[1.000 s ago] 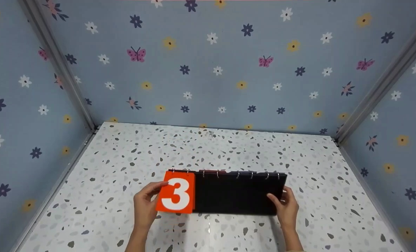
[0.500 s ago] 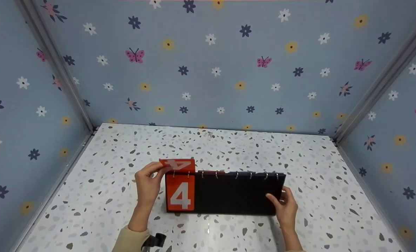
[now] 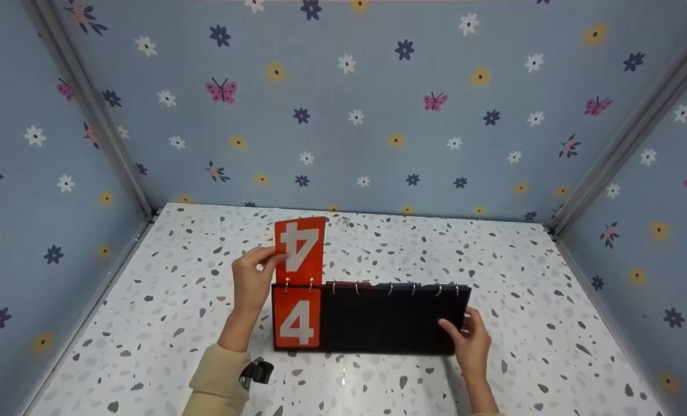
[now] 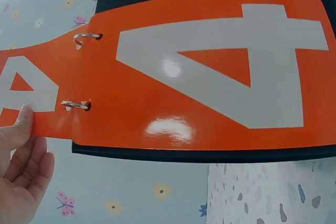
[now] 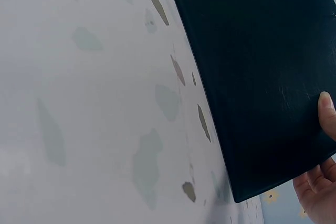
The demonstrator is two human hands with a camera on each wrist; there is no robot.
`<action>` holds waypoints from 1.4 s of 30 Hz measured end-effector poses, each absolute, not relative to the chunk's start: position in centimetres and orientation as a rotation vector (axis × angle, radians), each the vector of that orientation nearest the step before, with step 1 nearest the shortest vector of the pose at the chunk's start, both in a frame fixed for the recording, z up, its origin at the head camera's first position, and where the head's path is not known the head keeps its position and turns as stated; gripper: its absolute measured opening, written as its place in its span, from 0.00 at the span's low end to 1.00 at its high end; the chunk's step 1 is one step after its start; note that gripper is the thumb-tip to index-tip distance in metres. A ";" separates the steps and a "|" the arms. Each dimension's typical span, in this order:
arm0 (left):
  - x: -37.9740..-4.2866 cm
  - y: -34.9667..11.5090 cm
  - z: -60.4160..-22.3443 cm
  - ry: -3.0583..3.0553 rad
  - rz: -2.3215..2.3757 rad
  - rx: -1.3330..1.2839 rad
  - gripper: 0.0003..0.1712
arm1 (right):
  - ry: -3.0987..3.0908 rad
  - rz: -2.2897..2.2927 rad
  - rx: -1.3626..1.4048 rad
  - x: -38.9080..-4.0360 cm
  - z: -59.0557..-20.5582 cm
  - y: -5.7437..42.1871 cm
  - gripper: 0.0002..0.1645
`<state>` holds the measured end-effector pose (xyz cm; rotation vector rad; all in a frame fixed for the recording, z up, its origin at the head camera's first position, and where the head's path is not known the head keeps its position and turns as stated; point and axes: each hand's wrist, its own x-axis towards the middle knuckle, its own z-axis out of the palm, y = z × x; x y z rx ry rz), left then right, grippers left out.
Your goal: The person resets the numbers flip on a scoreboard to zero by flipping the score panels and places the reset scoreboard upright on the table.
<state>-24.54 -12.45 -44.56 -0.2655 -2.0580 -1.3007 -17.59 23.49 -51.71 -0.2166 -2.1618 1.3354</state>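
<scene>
A black flip scoreboard (image 3: 389, 320) stands on the speckled table, metal rings along its top edge. At its left end hangs a red card with a white 4 (image 3: 297, 318). Above the rings, another red card (image 3: 300, 242) is raised, showing an upside-down 4 on its back. My left hand (image 3: 253, 277) pinches the raised card by its left edge, thumb on the face toward me; the left wrist view shows this hand (image 4: 23, 161) too. My right hand (image 3: 471, 341) grips the board's right end, thumb in front (image 5: 328, 111) and fingers behind.
The white speckled tabletop (image 3: 435, 248) spreads around the board. Blue flowered panels (image 3: 349, 92) rise at the back and both sides, joined by grey metal corner posts (image 3: 95, 110). A black strap (image 3: 256, 371) sits at my left sleeve.
The left hand has lifted the front card, a 3, up over the rings until it stands above the board, baring the 4 beneath. The right hand keeps its hold in place.
</scene>
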 end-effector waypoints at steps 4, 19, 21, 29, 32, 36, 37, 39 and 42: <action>-25.5 -12.4 -44.9 -2.121 -1.277 -0.230 0.08 | -2.166 1.355 -0.227 -17.5 -51.7 23.5 0.21; -26.8 -13.2 -46.4 -2.424 -1.261 -0.016 0.13 | -2.162 1.354 -0.195 -17.4 -51.8 23.5 0.21; -26.6 -13.2 -46.4 -2.408 -1.249 -0.027 0.12 | -2.159 1.352 -0.195 -17.5 -51.8 23.5 0.21; -24.3 -12.5 -46.3 -2.174 -1.183 -0.052 0.07 | -2.139 1.365 -0.192 -17.6 -52.0 23.7 0.21; -23.1 -11.9 -46.9 -2.060 -1.175 -0.059 0.08 | -2.139 1.372 -0.199 -17.6 -52.1 23.7 0.21; -21.4 -11.3 -48.2 -1.941 -1.188 -0.045 0.10 | -2.138 1.377 -0.203 -17.5 -52.1 23.7 0.21; -21.0 -11.1 -48.5 -1.921 -1.194 -0.036 0.11 | -2.139 1.373 -0.200 -17.5 -52.0 23.6 0.21; -20.3 -10.8 -49.3 -1.900 -1.214 -0.013 0.14 | -2.136 1.373 -0.193 -17.6 -52.0 23.6 0.21; -19.2 -10.3 -50.6 -1.914 -1.250 0.036 0.18 | -2.135 1.373 -0.191 -17.5 -51.9 23.5 0.21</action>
